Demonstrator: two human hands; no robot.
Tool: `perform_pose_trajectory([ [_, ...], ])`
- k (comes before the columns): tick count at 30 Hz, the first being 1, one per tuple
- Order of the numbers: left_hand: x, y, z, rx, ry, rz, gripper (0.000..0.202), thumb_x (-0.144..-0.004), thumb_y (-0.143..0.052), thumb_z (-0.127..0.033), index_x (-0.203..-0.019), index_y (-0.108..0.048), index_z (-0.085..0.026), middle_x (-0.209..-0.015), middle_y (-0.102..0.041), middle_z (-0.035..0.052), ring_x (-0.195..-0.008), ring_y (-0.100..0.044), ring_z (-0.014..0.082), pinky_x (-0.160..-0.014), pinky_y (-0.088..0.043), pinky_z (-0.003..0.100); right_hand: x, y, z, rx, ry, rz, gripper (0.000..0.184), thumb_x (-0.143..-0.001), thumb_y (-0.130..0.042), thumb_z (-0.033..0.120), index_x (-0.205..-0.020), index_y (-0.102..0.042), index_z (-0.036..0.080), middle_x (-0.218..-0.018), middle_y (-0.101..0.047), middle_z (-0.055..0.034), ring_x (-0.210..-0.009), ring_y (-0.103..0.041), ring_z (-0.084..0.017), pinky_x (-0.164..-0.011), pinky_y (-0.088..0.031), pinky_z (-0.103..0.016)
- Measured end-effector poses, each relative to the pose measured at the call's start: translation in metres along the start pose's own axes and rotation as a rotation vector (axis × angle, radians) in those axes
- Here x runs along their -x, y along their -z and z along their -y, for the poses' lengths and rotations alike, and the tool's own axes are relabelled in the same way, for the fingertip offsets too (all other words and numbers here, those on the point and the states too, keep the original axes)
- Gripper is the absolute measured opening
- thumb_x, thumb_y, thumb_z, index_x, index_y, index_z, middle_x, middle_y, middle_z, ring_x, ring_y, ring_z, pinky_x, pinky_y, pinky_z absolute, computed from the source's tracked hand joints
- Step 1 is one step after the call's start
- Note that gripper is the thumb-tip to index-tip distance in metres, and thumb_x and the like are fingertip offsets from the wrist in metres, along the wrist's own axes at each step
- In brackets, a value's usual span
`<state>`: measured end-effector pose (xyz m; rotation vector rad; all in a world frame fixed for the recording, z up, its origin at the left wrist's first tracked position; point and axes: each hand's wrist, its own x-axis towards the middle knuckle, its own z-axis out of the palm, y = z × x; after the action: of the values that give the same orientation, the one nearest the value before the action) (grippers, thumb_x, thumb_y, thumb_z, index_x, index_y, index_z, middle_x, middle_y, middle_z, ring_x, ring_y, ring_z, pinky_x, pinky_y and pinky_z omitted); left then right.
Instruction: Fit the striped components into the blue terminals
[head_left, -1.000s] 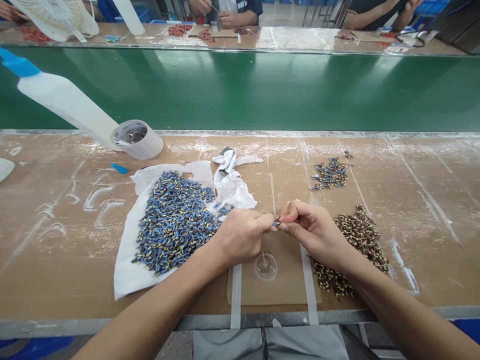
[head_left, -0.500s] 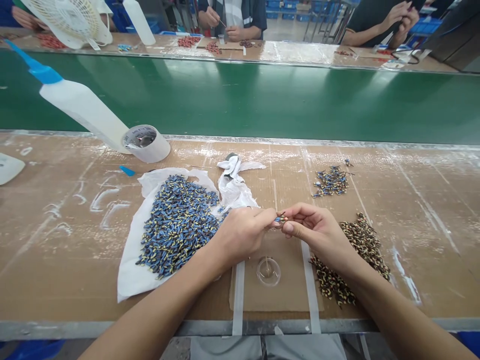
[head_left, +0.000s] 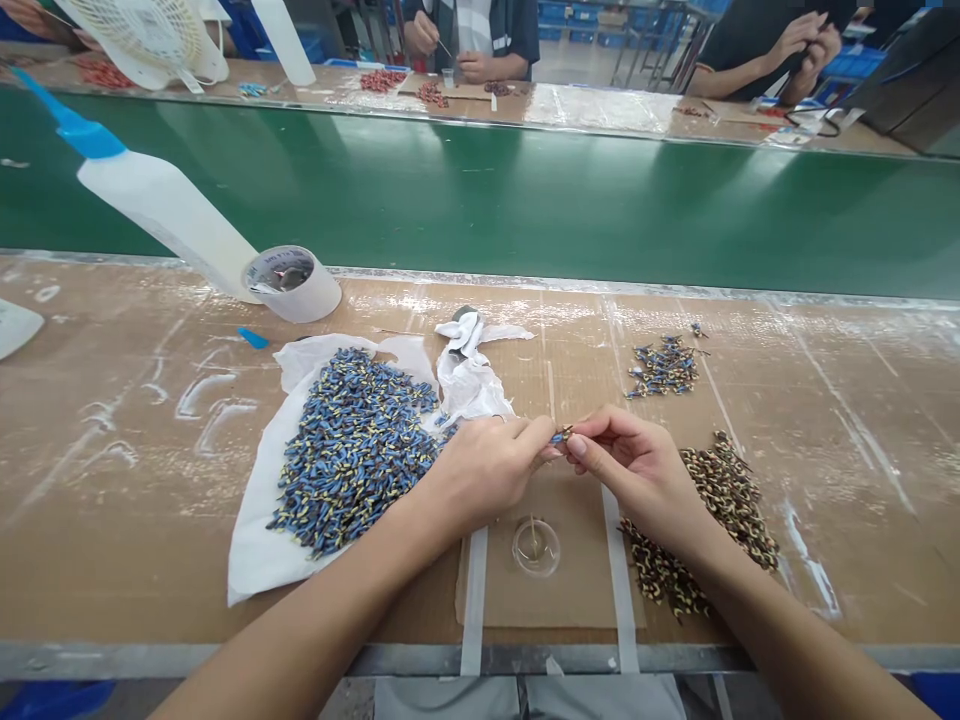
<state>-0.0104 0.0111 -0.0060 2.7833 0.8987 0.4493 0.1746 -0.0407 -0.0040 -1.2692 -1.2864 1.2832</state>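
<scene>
Work looks early: over the desk (head_left: 150, 560), the left hand (head_left: 484, 465) pinches a tiny blue piece (head_left: 560, 437) whose tip the right hand (head_left: 637, 465) grips between thumb and finger; details there are too small to tell. The small far-right cluster (head_left: 664, 367) seems done, while the large blue heap (head_left: 356, 455) at left and brown-and-yellow heap (head_left: 739, 505) beside the right hand appear left.

Co-workers (head_left: 476, 35) at a bench (head_left: 585, 100) across a green belt (head_left: 480, 200) mark this as a factory workshop.
</scene>
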Motion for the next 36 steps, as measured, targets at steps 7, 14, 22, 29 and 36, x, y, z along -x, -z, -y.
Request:
perform_pose_trajectory([
  [7,0.002,0.004,0.002,0.022,0.057,0.009,0.026,-0.099,-0.036,-0.031,-0.1,-0.056,-0.014,-0.079,-0.065,0.0055,-0.071,-0.06,0.018,-0.058,-0.041,0.027,-0.006,0.009,0.0,0.064,0.025,-0.064,0.014,-0.085,-0.065,0.033,-0.084,-0.063,0.019,-0.077,-0.068,-0.0027,-0.07,-0.062,-0.014,-0.066,-0.05,-0.028],
  [14,0.004,0.029,0.032,-0.043,0.297,-0.024,0.018,-0.096,-0.041,-0.025,-0.094,-0.057,-0.017,-0.09,-0.062,0.0073,-0.077,-0.059,0.0194,-0.068,-0.046,0.03,-0.028,0.095,-0.011,0.434,0.053,-0.53,0.018,-0.08,-0.067,0.036,-0.082,-0.068,0.018,-0.075,-0.067,-0.0037,-0.068,-0.058,-0.016,-0.067,-0.045,-0.033],
  [22,0.036,0.054,0.077,-0.483,0.594,0.051,0.043,-0.089,-0.049,-0.041,-0.121,-0.043,-0.013,-0.103,-0.052,0.0162,-0.089,-0.057,0.0336,-0.074,-0.045,0.041,-0.041,0.142,-0.031,0.4,0.042,-0.709,0.042,-0.075,-0.067,0.048,-0.097,-0.07,0.012,-0.086,-0.071,-0.0114,-0.074,-0.063,-0.021,-0.07,-0.049,-0.035],
  [29,0.051,0.07,0.088,-0.131,0.604,0.233,0.012,-0.085,-0.05,-0.023,-0.074,-0.049,-0.019,-0.068,-0.059,0.0004,-0.066,-0.055,0.0201,-0.059,-0.033,0.026,-0.043,0.141,-0.026,0.345,0.095,-0.821,0.043,-0.081,-0.059,0.052,-0.093,-0.068,0.012,-0.087,-0.07,-0.0113,-0.075,-0.062,-0.02,-0.072,-0.048,-0.034],
  [36,0.051,0.08,0.081,-0.158,0.637,0.216,0.014,-0.085,-0.048,-0.021,-0.072,-0.053,-0.02,-0.064,-0.06,-0.0016,-0.063,-0.054,0.0183,-0.057,-0.028,0.024,-0.04,0.129,-0.015,0.283,0.095,-0.803,0.035,-0.082,-0.058,0.047,-0.088,-0.068,0.013,-0.083,-0.068,-0.009,-0.071,-0.058,-0.017,-0.064,-0.045,-0.029],
])
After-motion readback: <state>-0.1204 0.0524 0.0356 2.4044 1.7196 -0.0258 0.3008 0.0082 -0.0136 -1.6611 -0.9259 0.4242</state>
